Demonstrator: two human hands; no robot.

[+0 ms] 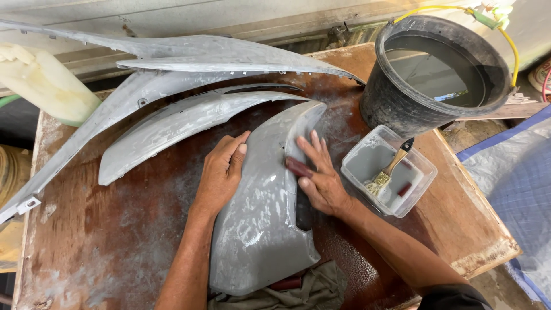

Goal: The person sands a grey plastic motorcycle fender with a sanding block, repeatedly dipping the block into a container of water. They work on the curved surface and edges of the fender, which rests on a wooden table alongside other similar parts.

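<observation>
A wet grey curved body panel [261, 218] lies lengthwise on the brown wooden table [115, 229]. My left hand [221, 172] rests flat on the panel's left edge, steadying it. On the panel's right side, my right hand [318, 175] presses a small dark red sanding block [298, 167] under its fingers. A dark slot [304, 213] shows in the panel just below that hand.
Several other grey panels [172, 123] lie across the table's far half. At the back right stands a black bucket [402, 109] of water. A clear plastic tub [356, 152] with a brush [390, 169] sits right of my hand. A cloth [310, 290] lies at the near edge.
</observation>
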